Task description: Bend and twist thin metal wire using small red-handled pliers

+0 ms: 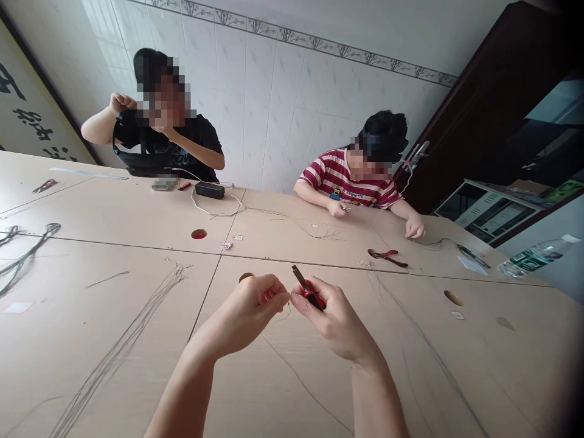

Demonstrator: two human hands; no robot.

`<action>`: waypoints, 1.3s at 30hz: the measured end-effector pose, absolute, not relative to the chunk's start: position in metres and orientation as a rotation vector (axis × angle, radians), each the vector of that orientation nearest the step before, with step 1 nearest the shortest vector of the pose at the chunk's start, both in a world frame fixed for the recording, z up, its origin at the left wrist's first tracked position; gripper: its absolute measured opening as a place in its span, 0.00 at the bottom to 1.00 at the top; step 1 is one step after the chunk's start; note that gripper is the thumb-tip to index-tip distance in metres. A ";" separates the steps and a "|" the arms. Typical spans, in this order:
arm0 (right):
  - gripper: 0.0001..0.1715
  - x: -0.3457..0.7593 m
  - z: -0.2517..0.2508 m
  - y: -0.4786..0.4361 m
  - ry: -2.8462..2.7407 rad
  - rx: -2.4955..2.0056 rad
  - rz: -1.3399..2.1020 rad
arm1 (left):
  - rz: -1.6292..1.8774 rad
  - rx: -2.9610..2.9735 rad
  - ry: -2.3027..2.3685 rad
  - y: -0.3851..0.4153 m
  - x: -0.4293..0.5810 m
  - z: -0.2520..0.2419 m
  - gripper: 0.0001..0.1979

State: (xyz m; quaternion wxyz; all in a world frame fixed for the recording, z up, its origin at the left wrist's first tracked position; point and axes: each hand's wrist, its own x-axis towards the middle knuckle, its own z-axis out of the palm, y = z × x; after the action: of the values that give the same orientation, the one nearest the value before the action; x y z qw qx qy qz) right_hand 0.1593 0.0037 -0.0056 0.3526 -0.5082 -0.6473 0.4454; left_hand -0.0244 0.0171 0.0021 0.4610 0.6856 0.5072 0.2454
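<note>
My left hand (246,313) is closed in a pinch at the middle of the table, with a thin grey wire (296,374) running from near its fingertips down toward me. My right hand (335,319) is wrapped round a pair of red-and-black pliers (300,277), jaws pointing up and left. Its thumb and fingertip meet close to the left fingertips, where a fine wire end hangs. Whether the right fingers also pinch this wire is hard to see. A bundle of wires (132,325) lies to the left, and another bundle (422,331) to the right.
Two people sit across the table (274,234), one in a black shirt (201,143), one in a striped shirt (326,173). Red-handled pliers (387,255), a black power adapter (210,190), a water bottle (538,258) and round cable holes lie beyond my hands.
</note>
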 end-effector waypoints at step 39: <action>0.15 0.148 -0.013 0.007 -1.445 -1.082 0.893 | 0.920 1.439 0.885 0.020 -0.010 0.003 0.07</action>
State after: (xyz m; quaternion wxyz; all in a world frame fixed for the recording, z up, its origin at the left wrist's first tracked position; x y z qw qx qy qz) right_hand 0.1480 0.0072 -0.0127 0.5342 -0.4541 -0.6065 0.3749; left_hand -0.0104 0.0201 0.0032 0.5721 0.6135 0.3775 0.3922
